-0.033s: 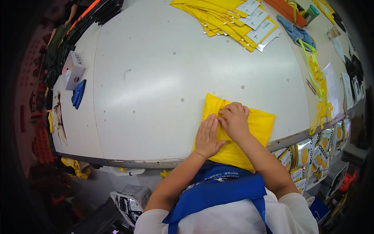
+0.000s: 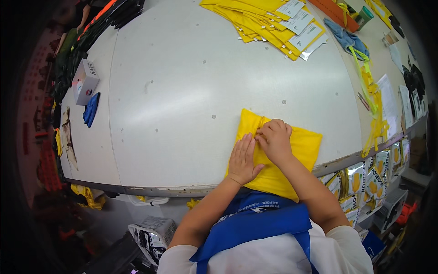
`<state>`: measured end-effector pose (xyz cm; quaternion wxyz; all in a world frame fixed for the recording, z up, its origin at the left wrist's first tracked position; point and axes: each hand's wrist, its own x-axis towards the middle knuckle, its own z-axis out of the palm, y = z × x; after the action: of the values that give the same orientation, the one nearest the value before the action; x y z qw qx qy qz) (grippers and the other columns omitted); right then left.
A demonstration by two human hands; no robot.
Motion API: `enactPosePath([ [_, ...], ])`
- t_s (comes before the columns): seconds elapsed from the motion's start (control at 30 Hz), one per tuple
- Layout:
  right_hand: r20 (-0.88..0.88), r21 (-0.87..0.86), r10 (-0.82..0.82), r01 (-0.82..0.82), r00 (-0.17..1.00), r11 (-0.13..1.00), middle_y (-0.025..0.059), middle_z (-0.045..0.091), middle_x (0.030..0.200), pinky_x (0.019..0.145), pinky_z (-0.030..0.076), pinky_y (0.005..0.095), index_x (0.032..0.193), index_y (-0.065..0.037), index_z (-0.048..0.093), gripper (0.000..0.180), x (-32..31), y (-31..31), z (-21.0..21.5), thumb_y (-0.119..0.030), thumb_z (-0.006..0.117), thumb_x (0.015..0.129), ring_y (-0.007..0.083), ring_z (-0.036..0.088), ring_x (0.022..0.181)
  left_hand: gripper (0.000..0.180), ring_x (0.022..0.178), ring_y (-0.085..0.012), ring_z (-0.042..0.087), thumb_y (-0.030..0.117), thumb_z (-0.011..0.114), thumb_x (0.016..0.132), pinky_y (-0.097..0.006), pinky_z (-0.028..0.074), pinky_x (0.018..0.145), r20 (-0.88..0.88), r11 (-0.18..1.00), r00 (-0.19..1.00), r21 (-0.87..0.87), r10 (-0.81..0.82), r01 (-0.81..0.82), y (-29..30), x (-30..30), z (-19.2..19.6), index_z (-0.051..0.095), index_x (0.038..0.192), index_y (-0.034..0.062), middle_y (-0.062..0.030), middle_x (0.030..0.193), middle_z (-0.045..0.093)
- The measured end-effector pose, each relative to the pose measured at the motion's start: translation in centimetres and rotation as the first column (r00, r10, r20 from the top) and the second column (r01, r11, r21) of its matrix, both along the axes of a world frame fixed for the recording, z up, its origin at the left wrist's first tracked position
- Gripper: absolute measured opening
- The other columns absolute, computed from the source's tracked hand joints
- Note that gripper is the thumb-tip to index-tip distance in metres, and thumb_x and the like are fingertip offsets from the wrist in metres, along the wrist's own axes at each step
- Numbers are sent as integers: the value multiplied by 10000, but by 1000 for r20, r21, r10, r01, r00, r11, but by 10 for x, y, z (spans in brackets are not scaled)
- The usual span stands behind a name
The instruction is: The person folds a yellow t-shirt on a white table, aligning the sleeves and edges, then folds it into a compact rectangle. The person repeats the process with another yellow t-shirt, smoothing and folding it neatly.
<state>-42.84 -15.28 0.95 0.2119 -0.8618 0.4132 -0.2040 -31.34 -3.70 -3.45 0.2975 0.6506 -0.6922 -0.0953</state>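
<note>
A folded yellow cloth (image 2: 305,144) lies at the near edge of the white table (image 2: 182,91), its lower part hanging over the rim. My left hand (image 2: 242,160) rests flat on the cloth's left side, fingers together and pointing away from me. My right hand (image 2: 275,139) sits just to its right, fingers curled down and pinching the fabric near the cloth's far left corner. The two hands touch each other. A blue apron (image 2: 255,223) covers my front below the table edge.
A pile of yellow cloths with white cards (image 2: 264,20) lies at the far side. At the left are a small white box (image 2: 85,81) and a blue rag (image 2: 91,108). Yellow strips (image 2: 372,100) and papers line the right edge. Printed packets (image 2: 360,180) hang below it.
</note>
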Motion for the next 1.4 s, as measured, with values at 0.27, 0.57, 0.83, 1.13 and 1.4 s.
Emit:
enactPosePath([
  [0.27, 62, 4, -33, 32, 998, 999, 28, 580, 913, 839, 360, 396, 826, -108, 616, 96, 12, -7, -12, -115, 672, 748, 251, 532, 942, 705, 1309, -359, 349, 535, 401, 912, -450, 254, 1093, -20, 1000, 1000, -30, 10, -10, 8, 4, 3, 325, 1376, 9, -210, 1420, 351],
  [0.57, -10, 77, -282, 281, 960, 957, 192, 544, 1032, 865, 409, 465, 1162, -15, 515, 494, -30, 55, 20, -264, 697, 776, 384, 513, 979, 693, 1230, -335, 452, 155, 686, 792, -400, 379, 1020, -535, 697, 622, 716, 571, -24, 25, 35, 15, 322, 1356, -16, -223, 1316, 463],
  [0.83, 200, 602, -532, 325, 823, 729, 295, 345, 1361, 1104, 252, 401, 1388, 77, 201, 912, -97, 187, 128, -438, 683, 810, 389, 321, 1311, 841, 1336, -302, 332, 179, 699, 793, -403, 337, 1055, -934, 674, 329, 332, 138, 660, 56, -41, 138, 191, 1443, 15, -173, 1459, 288],
  [1.13, 547, 807, -774, 446, -318, 387, 92, 589, 1036, 867, 501, 318, 1229, -8, 453, 501, -309, 320, 77, 24, 615, 756, 198, 601, 946, 772, 1353, -283, 303, 257, 593, 903, -393, 318, 1064, -914, -162, 85, 161, -397, 974, 93, -207, 128, 121, 1491, 89, -167, 1527, 149],
  [1.4, 370, 916, -663, 373, -651, 146, 131, 567, 1182, 842, 512, 342, 1366, -70, 376, 676, -591, 493, -21, -22, 644, 747, 243, 591, 1006, 693, 1236, -312, 451, 176, 594, 897, -383, 442, 972, -746, 170, 536, 515, -395, 840, 80, -298, 77, 207, 1464, 81, -176, 1446, 265],
])
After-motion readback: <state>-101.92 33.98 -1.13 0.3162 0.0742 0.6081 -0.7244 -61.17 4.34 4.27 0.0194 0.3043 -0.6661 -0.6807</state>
